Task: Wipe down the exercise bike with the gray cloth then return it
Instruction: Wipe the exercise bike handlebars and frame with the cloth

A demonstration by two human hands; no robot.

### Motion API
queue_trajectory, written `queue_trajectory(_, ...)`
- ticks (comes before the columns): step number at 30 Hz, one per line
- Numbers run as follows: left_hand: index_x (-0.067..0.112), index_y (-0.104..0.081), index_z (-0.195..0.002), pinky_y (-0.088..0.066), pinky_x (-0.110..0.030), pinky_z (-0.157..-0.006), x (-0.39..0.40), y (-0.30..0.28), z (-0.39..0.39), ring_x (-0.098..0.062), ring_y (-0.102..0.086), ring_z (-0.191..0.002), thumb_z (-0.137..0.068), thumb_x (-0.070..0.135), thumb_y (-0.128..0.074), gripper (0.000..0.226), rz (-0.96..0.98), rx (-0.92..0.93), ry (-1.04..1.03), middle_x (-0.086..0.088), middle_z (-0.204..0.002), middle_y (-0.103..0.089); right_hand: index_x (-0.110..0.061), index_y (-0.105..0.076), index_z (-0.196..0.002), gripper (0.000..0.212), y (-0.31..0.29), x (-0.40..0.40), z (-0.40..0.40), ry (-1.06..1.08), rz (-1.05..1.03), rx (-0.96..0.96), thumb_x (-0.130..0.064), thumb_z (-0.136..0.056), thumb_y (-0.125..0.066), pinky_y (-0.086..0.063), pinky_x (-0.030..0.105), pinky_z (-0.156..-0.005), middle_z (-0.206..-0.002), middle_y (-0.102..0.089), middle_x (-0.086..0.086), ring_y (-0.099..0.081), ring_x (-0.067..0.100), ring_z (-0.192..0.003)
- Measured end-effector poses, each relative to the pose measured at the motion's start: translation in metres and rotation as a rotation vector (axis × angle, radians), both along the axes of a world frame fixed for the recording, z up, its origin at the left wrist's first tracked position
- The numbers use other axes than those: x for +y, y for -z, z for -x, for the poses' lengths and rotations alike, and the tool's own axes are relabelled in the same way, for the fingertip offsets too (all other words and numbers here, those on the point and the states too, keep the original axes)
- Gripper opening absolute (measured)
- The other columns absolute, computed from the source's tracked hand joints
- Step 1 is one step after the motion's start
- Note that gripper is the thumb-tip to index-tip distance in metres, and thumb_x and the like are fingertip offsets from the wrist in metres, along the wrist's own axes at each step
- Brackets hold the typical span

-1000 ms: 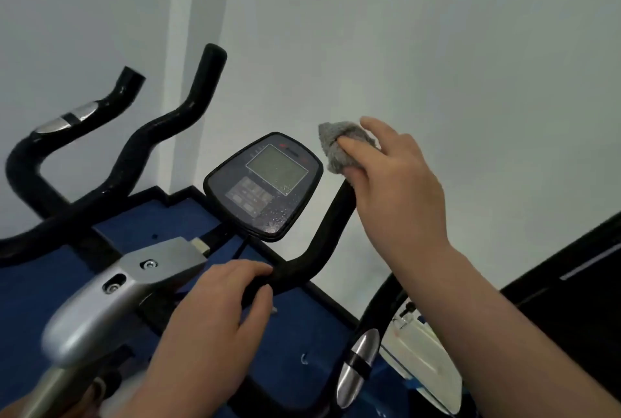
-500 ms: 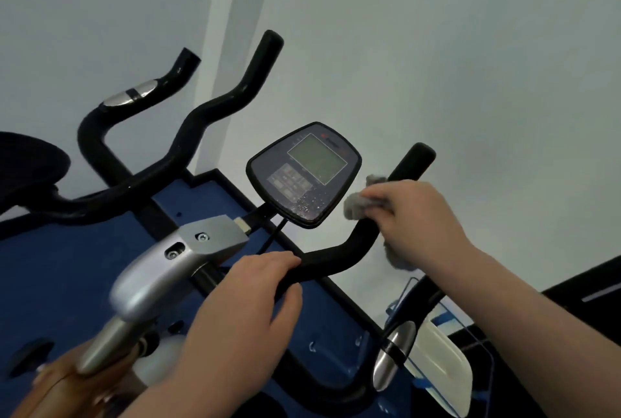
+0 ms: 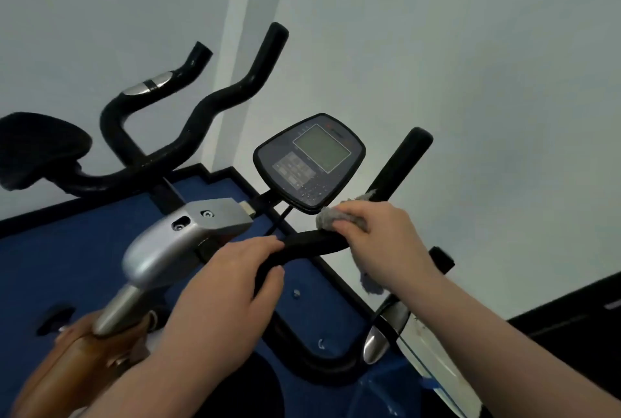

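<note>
The exercise bike has black handlebars, and its right bar [image 3: 400,165] rises toward the white wall. A dark console [image 3: 309,162] with a grey screen sits between the bars, with water drops on its lower edge. My right hand [image 3: 386,242] is wrapped around the bend of the right bar with the gray cloth [image 3: 331,219] pressed between palm and bar; a cloth end hangs below my wrist. My left hand [image 3: 228,290] grips the same bar lower down, near the silver stem [image 3: 174,242].
The left handlebar [image 3: 208,105] with a silver pulse sensor curves up at the back left. A black seat [image 3: 37,148] of another machine is at the far left. Blue floor mat [image 3: 67,239] lies below. A white wall stands close behind.
My right hand has slid the cloth down the right handlebar from its top end to the bend near the console. My left hand has kept its grip.
</note>
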State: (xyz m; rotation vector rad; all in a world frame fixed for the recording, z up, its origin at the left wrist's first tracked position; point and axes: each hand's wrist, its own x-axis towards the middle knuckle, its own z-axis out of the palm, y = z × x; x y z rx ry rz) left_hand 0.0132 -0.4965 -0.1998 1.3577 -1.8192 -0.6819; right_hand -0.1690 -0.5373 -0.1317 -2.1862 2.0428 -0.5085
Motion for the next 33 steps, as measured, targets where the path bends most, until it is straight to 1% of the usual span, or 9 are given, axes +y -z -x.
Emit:
queue_trajectory(4,0.039,-0.054,-0.122,-0.039,-0.022,-0.095,0.017,0.003,-0.004,0.004,-0.046,-0.113,-0.087,0.042,-0.045,0.036,-0.031,-0.036,-0.116,0.026,-0.117,-0.054,-0.027,-0.071,-0.087,0.019,-0.011,0.002,0.025,0.002,0.219,0.045,-0.012,-0.088,-0.059,-0.038,0.024,-0.069,-0.086,-0.064,-0.020,-0.057,0.017,-0.088)
queue_trajectory(8,0.039,-0.055,-0.119,-0.043,-0.023,-0.085,0.029,0.008,-0.002,0.003,-0.050,-0.102,-0.087,0.042,-0.042,0.035,-0.027,-0.066,-0.246,0.026,-0.109,-0.057,-0.016,-0.067,-0.118,0.027,0.032,0.022,0.007,0.031,0.266,-0.061,-0.017,-0.093,-0.057,-0.040,0.020,-0.098,-0.122,-0.064,-0.006,-0.057,0.013,-0.111)
queue_trajectory(15,0.038,-0.058,-0.111,-0.034,-0.008,-0.059,0.041,0.023,-0.002,0.014,-0.049,-0.074,-0.091,0.034,-0.043,0.026,-0.039,-0.012,-0.487,0.033,-0.081,-0.049,-0.017,-0.069,-0.116,0.026,0.056,0.034,-0.031,-0.019,0.326,-0.306,-0.015,-0.091,-0.061,-0.035,0.011,-0.097,-0.117,-0.067,-0.006,-0.058,0.006,-0.109)
queue_trajectory(17,0.036,-0.059,-0.110,-0.033,-0.007,-0.059,0.047,0.031,-0.002,0.020,-0.045,-0.075,-0.092,0.034,-0.042,0.025,-0.066,0.028,-0.535,0.033,-0.080,-0.046,-0.017,-0.067,-0.119,0.029,0.065,0.042,-0.050,-0.126,0.265,-0.335,-0.015,-0.092,-0.060,-0.036,0.011,-0.100,-0.120,-0.065,-0.007,-0.056,0.005,-0.113)
queue_trajectory(20,0.036,-0.059,-0.104,-0.036,-0.014,-0.057,0.058,0.042,-0.003,0.006,-0.053,-0.073,-0.090,0.040,-0.032,0.030,-0.104,0.095,-0.554,0.020,-0.081,-0.058,-0.017,-0.068,-0.118,0.027,0.073,0.043,-0.067,-0.259,0.194,-0.321,-0.014,-0.092,-0.059,-0.040,0.012,-0.098,-0.118,-0.065,-0.008,-0.057,0.006,-0.111)
queue_trajectory(24,0.029,-0.061,-0.095,-0.049,-0.033,-0.071,0.072,0.049,-0.003,-0.003,-0.058,-0.078,-0.091,0.044,-0.023,0.041,-0.084,0.126,-0.572,0.011,-0.084,-0.063,-0.018,-0.070,-0.114,0.026,0.074,0.045,-0.065,-0.343,0.170,-0.386,-0.013,-0.090,-0.063,-0.040,0.011,-0.095,-0.114,-0.068,-0.009,-0.059,0.006,-0.107)
queue_trajectory(27,0.021,-0.061,-0.095,-0.051,-0.042,-0.070,0.073,0.052,-0.003,-0.010,-0.060,-0.077,-0.091,0.044,-0.019,0.048,-0.046,0.070,-0.568,0.005,-0.082,-0.064,-0.021,-0.070,-0.113,0.027,0.079,0.051,-0.068,-0.442,0.080,-0.444,-0.011,-0.088,-0.065,-0.043,0.016,-0.098,-0.115,-0.068,-0.011,-0.059,0.003,-0.109)
queue_trajectory(30,0.021,-0.062,-0.093,-0.050,-0.037,-0.066,0.075,0.052,-0.004,-0.009,-0.060,-0.073,-0.091,0.048,-0.014,0.055,-0.043,0.018,-0.562,0.005,-0.077,-0.063,-0.024,-0.070,-0.112,0.028,0.080,0.052,-0.065,-0.503,-0.081,-0.578,-0.012,-0.088,-0.065,-0.042,0.009,-0.096,-0.115,-0.067,-0.016,-0.057,-0.007,-0.110)
queue_trajectory(33,0.033,-0.053,-0.072,-0.038,-0.012,-0.058,0.078,0.050,-0.005,0.010,-0.054,-0.070,-0.088,0.054,-0.009,0.052,-0.032,-0.020,-0.586,0.009,-0.062,-0.053,-0.029,-0.070,-0.112,0.027,0.079,0.053,-0.061,-0.555,-0.297,-0.658,-0.017,-0.088,-0.066,-0.040,0.005,-0.094,-0.109,-0.067,-0.024,-0.056,-0.014,-0.107)
